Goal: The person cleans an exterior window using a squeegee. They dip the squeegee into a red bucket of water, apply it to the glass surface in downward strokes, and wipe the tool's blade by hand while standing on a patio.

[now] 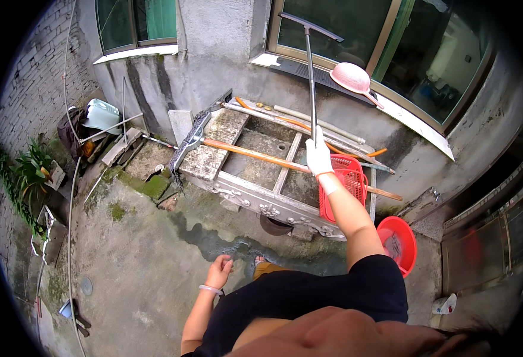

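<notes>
My right hand [318,155], in a white glove, is closed around the metal pole of a long-handled squeegee [310,71]. The squeegee rises toward the window [333,26], its dark blade across the lower part of the glass in my view. Whether the blade touches the pane I cannot tell. Below the gloved hand, a red plastic basket [326,203] sits on the concrete wash trough [261,187]. My left hand [219,272], bare with a pale bracelet at the wrist, hangs over the wet ground, its fingers loosely bent and holding nothing.
A mop [252,154] and an orange hose [379,152] lie across the trough. On the window ledge rests a pink colander [350,76]. A red basin [411,241] stands at the trough's right. Moss and rubble [156,186] lie left, near a hanging hose [70,214].
</notes>
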